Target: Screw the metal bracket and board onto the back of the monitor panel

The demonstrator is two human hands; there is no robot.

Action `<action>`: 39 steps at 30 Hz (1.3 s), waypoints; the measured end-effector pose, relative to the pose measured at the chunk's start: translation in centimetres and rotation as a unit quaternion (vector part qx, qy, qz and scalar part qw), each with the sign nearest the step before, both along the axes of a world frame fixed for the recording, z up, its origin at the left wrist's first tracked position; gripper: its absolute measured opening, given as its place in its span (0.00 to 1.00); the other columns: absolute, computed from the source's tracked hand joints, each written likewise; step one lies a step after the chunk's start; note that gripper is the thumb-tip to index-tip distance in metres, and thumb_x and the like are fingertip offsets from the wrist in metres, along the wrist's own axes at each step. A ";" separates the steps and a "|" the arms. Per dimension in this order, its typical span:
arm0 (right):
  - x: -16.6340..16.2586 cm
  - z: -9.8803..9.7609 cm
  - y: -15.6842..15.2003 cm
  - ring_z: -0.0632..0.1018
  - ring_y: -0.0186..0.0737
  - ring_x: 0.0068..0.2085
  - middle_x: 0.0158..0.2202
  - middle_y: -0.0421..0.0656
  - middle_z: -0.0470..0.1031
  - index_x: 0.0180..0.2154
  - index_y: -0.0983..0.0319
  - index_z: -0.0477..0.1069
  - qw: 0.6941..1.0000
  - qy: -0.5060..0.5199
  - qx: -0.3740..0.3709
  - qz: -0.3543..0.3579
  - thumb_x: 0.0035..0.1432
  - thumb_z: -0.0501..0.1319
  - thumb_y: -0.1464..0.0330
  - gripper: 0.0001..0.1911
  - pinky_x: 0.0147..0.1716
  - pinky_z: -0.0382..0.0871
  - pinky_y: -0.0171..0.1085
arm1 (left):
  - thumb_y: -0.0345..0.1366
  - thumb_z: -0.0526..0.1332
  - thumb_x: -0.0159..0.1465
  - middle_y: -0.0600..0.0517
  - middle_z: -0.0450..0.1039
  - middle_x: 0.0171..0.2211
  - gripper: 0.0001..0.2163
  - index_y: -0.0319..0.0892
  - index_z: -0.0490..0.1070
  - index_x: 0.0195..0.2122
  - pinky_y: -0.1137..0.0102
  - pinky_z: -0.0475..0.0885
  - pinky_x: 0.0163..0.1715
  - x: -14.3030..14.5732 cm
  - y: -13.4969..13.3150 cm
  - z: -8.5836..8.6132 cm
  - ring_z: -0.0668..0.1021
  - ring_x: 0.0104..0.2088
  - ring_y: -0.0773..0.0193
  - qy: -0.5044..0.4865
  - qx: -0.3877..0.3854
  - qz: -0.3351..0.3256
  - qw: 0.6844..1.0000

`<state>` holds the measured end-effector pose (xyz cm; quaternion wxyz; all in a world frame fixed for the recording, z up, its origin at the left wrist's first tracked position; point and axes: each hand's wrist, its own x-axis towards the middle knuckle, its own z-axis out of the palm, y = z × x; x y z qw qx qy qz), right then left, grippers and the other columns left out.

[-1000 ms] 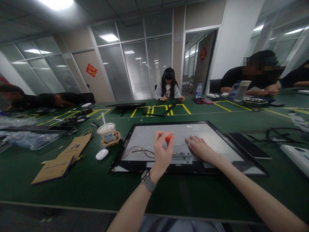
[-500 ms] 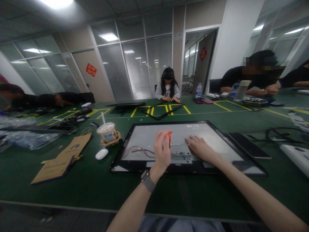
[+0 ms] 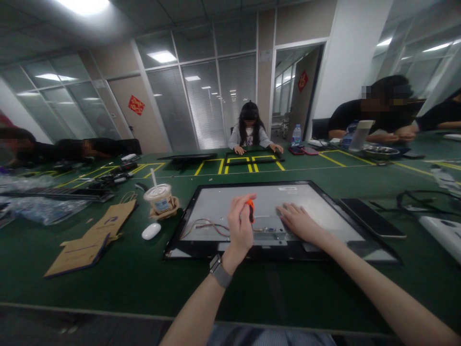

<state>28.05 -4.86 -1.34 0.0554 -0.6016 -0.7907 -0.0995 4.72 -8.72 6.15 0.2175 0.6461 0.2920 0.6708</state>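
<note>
A monitor panel [image 3: 216,202] lies back side up before me, its grey metal back framed by a black bezel. My left hand [image 3: 240,223], with a watch on the wrist, is closed around an orange-and-black screwdriver [image 3: 251,210] over the panel's lower middle. Its tip is hidden from view. Fingers spread, my right hand [image 3: 297,221] rests flat on the metal back, to the right of the screwdriver. Thin coloured wires [image 3: 207,224] run along the panel's lower left, and a small connector board [image 3: 271,230] sits between my hands.
Left of the panel are a drink cup [image 3: 160,199], a white mouse [image 3: 151,231] and a paper bag [image 3: 95,238]. A black phone-like slab [image 3: 372,218] and a white device [image 3: 442,238] lie right. Across the table, a person handles a black frame [image 3: 255,162]; others sit at both sides.
My hands have barely moved; the left hand's grip on the screwdriver has turned slightly. Across the table, the person's hands have spread apart and the black frame has swung round to lie straighter.
</note>
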 end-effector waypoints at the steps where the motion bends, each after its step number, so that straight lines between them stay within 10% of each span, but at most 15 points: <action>1: 0.0 0.0 0.0 0.66 0.58 0.61 0.62 0.56 0.64 0.62 0.61 0.62 1.000 -0.001 0.000 -0.001 0.69 0.43 0.64 0.24 0.55 0.61 0.57 | 0.33 0.49 0.70 0.47 0.76 0.42 0.14 0.42 0.75 0.44 0.65 0.68 0.46 0.0 0.0 0.0 0.75 0.45 0.60 0.000 -0.002 0.002 1.000; 31: 0.2 0.1 0.0 0.66 0.58 0.61 0.62 0.56 0.65 0.62 0.61 0.62 1.000 0.011 -0.007 0.007 0.68 0.42 0.63 0.25 0.54 0.62 0.58 | 0.39 0.62 0.64 0.51 0.65 0.35 0.07 0.43 0.76 0.38 0.68 0.69 0.38 0.1 0.3 0.4 0.70 0.34 0.64 0.031 0.003 0.097 0.995; 39: 0.3 -0.1 0.1 0.66 0.58 0.61 0.62 0.55 0.65 0.62 0.59 0.62 1.000 0.017 -0.003 0.005 0.68 0.41 0.62 0.26 0.54 0.62 0.58 | 0.39 0.48 0.72 0.49 0.71 0.36 0.13 0.42 0.70 0.46 0.70 0.69 0.36 0.2 0.1 -0.2 0.72 0.34 0.65 -0.007 -0.049 0.026 0.998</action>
